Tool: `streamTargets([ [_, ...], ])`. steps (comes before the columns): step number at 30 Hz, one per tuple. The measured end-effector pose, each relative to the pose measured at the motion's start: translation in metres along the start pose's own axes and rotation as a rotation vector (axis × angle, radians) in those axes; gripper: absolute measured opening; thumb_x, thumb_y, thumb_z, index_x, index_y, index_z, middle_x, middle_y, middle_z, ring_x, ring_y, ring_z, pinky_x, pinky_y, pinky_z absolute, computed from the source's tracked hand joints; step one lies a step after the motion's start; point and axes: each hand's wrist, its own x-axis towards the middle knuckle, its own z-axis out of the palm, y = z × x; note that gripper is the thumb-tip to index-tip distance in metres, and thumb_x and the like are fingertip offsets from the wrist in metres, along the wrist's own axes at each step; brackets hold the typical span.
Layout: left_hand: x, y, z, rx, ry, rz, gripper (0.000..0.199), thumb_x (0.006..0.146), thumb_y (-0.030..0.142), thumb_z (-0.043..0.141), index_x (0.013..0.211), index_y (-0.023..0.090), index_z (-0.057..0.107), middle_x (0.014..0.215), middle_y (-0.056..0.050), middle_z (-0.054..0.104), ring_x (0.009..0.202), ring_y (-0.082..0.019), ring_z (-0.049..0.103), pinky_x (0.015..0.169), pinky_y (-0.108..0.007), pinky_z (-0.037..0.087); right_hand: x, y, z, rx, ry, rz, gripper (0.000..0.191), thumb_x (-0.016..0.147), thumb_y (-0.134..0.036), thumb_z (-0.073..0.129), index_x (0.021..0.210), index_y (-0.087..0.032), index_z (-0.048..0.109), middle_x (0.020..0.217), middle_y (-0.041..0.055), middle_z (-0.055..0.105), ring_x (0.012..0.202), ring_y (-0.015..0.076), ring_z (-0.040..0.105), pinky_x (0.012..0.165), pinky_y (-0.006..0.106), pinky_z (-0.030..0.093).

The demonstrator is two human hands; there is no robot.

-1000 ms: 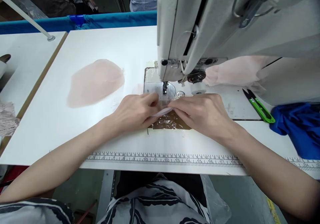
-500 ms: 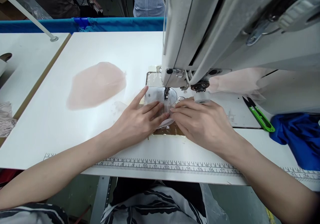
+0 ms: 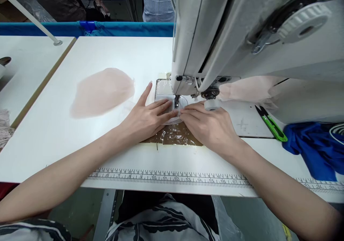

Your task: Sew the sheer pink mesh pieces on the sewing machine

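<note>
A thin, whitish sheer piece of fabric (image 3: 174,120) lies under the presser foot (image 3: 177,101) of a sewing machine (image 3: 199,36). To the left of the foot my left hand (image 3: 152,118) rests flat on it, fingers spread and thumb pointing away from me. On the right, my right hand (image 3: 208,124) has its fingers pressed together at the fabric's right edge, just beside the foot. The fingertips of both hands nearly meet in front of the needle area. What lies beneath the fingers is partly hidden.
Pale pink fabric (image 3: 103,93) lies left on the white table (image 3: 64,140); more pink fabric (image 3: 244,89) lies behind the machine head. Green snips (image 3: 273,127) and blue cloth (image 3: 311,144) are at the right. A printed ruler (image 3: 172,178) runs along the front edge.
Both hands have moved slightly away from me with the whitish fabric, uncovering more of the brown taped patch. The view has shifted a little.
</note>
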Motion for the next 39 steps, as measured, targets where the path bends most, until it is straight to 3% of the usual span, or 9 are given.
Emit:
streamTargets([
  [6, 0.001, 0.005, -0.001, 0.061, 0.070, 0.046, 0.029, 0.098, 0.027, 0.052, 0.122, 0.016, 0.065, 0.125, -0.013, 0.067, 0.117, -0.026, 0.064, 0.119, -0.068, 0.020, -0.001, 0.001, 0.004, -0.004, 0.045, -0.041, 0.024, 0.090, -0.005, 0.051, 0.088, -0.015, 0.073, 0.094, 0.0018, 0.077, 0.082, 0.0155, 0.066, 0.072, 0.030, 0.042],
  [11, -0.003, 0.018, -0.006, 0.067, 0.104, 0.072, 0.026, 0.097, 0.017, 0.051, 0.117, 0.012, 0.065, 0.115, -0.010, 0.072, 0.110, -0.022, 0.069, 0.120, -0.061, 0.028, -0.001, 0.000, 0.001, 0.020, 0.061, -0.059, 0.021, 0.090, -0.008, 0.053, 0.087, -0.015, 0.073, 0.096, 0.0016, 0.077, 0.084, 0.0161, 0.066, 0.074, 0.031, 0.042],
  [25, -0.002, 0.013, -0.005, 0.028, 0.068, 0.046, 0.029, 0.097, 0.015, 0.047, 0.118, 0.016, 0.066, 0.119, -0.009, 0.071, 0.111, -0.023, 0.068, 0.120, -0.064, 0.025, -0.001, 0.000, 0.005, -0.025, 0.068, -0.054, 0.024, 0.090, -0.005, 0.052, 0.088, -0.015, 0.073, 0.099, 0.0024, 0.077, 0.083, 0.0151, 0.067, 0.072, 0.030, 0.043],
  [32, 0.000, 0.008, -0.001, 0.018, 0.070, 0.027, 0.030, 0.097, 0.017, 0.046, 0.120, 0.019, 0.066, 0.119, -0.006, 0.071, 0.111, -0.022, 0.068, 0.120, -0.065, 0.024, 0.001, 0.002, 0.004, -0.038, -0.025, -0.022, 0.027, 0.093, -0.005, 0.048, 0.091, -0.016, 0.073, 0.100, 0.0031, 0.077, 0.081, 0.0152, 0.067, 0.071, 0.030, 0.046],
  [39, 0.004, 0.005, 0.002, 0.012, 0.111, 0.030, 0.029, 0.098, 0.016, 0.046, 0.119, 0.012, 0.066, 0.117, -0.011, 0.071, 0.110, -0.024, 0.069, 0.119, -0.067, 0.024, 0.003, 0.004, 0.007, -0.079, 0.027, -0.009, 0.022, 0.094, -0.008, 0.050, 0.094, -0.014, 0.072, 0.092, 0.0044, 0.077, 0.081, 0.0158, 0.068, 0.074, 0.029, 0.047],
])
